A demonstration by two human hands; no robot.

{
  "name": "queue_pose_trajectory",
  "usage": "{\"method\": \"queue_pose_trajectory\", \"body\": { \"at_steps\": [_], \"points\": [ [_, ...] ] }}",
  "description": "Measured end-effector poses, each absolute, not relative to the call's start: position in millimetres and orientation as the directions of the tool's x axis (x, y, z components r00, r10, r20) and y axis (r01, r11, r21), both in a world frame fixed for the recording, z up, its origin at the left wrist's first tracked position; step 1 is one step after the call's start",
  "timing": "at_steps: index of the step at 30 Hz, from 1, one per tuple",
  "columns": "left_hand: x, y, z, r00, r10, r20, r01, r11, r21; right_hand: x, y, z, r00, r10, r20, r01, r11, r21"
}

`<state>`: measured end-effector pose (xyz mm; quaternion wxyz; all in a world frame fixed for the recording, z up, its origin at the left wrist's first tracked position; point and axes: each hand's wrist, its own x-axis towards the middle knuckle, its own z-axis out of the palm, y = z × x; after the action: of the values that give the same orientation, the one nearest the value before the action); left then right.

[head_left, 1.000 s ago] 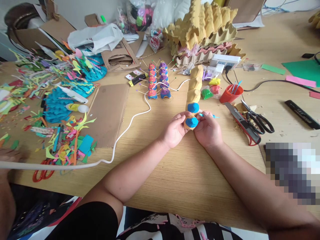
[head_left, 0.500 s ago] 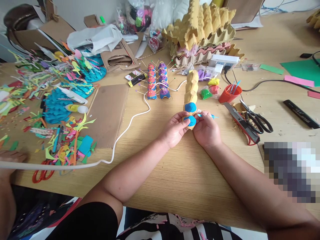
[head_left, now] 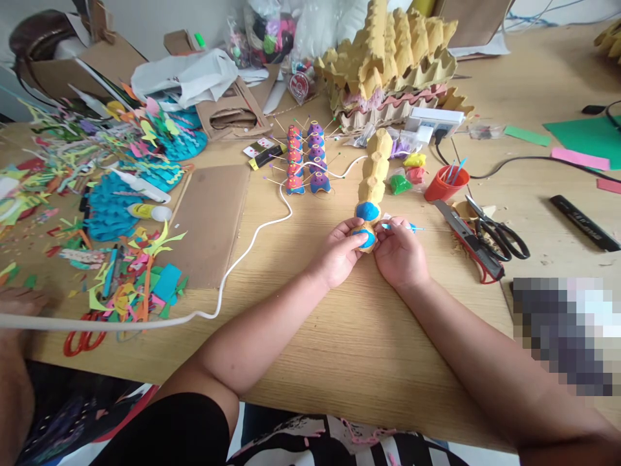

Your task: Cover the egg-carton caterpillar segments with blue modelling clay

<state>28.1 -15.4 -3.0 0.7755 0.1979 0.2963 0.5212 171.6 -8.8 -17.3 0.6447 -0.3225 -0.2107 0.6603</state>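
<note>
My left hand [head_left: 338, 254] is closed on the near end of a yellow egg-carton strip [head_left: 374, 178], its thumb pressed on a blue-covered bump [head_left: 362, 239]. A second bump just beyond it is blue too, while the farther ones are bare yellow. Pinched in my right hand [head_left: 402, 252] is a thin blue modelling tool [head_left: 410, 227], close beside the strip's near end. Beyond my hands stand two finished-looking strips, one red and blue [head_left: 295, 162] and one purple and blue [head_left: 317, 158], with pins sticking out.
Right of the strip lie clay lumps [head_left: 400, 184], an orange cup of tools [head_left: 446, 183], a utility knife [head_left: 473, 243] and scissors [head_left: 499, 230]. Egg trays [head_left: 388, 65] are stacked behind. A white cable [head_left: 252, 243] crosses the table. Paper scraps [head_left: 130, 285] and another person's hand [head_left: 22, 301] are at left.
The strip has tilted, its far end shifting slightly right and away while its near end moved a little left. Both hands stay almost in place, still holding strip and tool.
</note>
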Motion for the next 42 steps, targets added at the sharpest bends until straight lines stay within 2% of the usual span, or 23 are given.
{"method": "queue_pose_trajectory", "body": {
  "at_steps": [9, 17, 21, 24, 29, 33, 36, 42],
  "points": [
    [25.6, -13.8, 0.6, 0.304, 0.911, -0.279, -0.709, 0.412, 0.573, 170.6, -9.7, -17.8, 0.048, 0.992, -0.118, -0.679, -0.054, -0.732],
    [27.5, -14.4, 4.3, 0.28, 0.909, -0.308, -0.692, 0.413, 0.592, 172.2, -9.0, -24.8, 0.025, 0.998, -0.066, -0.613, -0.037, -0.789],
    [27.2, -13.7, 10.6, 0.262, 0.894, -0.363, -0.738, 0.428, 0.522, 171.4, -11.5, -22.8, 0.012, 0.999, -0.042, -0.576, -0.028, -0.817],
    [26.2, -12.7, 12.5, 0.263, 0.879, -0.398, -0.768, 0.441, 0.466, 169.2, -14.5, -20.7, 0.032, 0.999, 0.017, -0.504, 0.03, -0.863],
    [24.5, -12.2, 8.8, 0.291, 0.886, -0.36, -0.778, 0.438, 0.45, 164.0, -19.4, -18.2, 0.062, 0.985, 0.161, -0.33, 0.172, -0.928],
    [23.4, -12.6, 10.3, 0.276, 0.878, -0.39, -0.794, 0.437, 0.422, 163.4, -21.4, -16.5, 0.168, 0.957, 0.235, -0.151, 0.261, -0.954],
    [22.9, -13.6, 16.1, 0.271, 0.875, -0.4, -0.806, 0.434, 0.403, 164.1, -21.8, -15.2, 0.221, 0.944, 0.247, -0.045, 0.263, -0.964],
    [20.9, -15.2, 21.7, 0.282, 0.876, -0.39, -0.797, 0.44, 0.413, 164.8, -23.2, -10.7, 0.159, 0.961, 0.226, 0.061, 0.219, -0.974]
  ]
}}
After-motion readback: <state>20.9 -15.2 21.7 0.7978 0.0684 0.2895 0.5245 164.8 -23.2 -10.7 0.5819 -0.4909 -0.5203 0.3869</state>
